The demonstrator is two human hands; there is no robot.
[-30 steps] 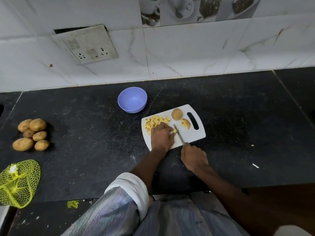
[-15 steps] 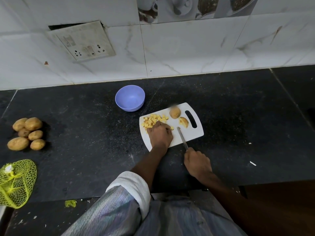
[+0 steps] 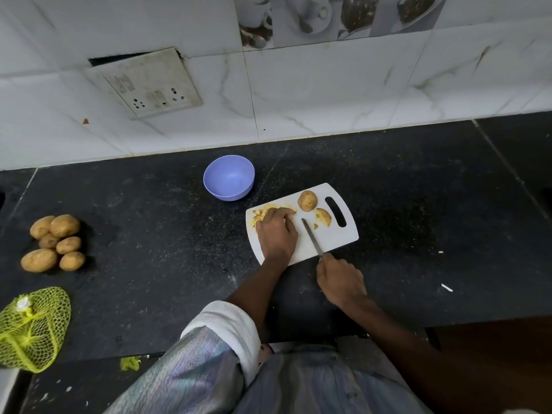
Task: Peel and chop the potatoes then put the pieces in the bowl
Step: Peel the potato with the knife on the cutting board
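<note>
The left hand [image 3: 276, 234] rested on chopped potato pieces [image 3: 270, 211]; the right hand [image 3: 340, 279] gripped a knife [image 3: 311, 236], the blade pointing at 11 o'clock.

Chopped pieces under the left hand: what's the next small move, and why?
Probably sweep the chopped pieces off the cutting board into the bowl: the left hand rests on the pile, the bowl looks empty, and the right hand holds the knife clear.

The left hand [image 3: 276, 234] has slid up over the chopped pieces [image 3: 273, 211], and the right hand [image 3: 340, 279] has drawn the knife [image 3: 312, 237] back, clear of the cut.
</note>
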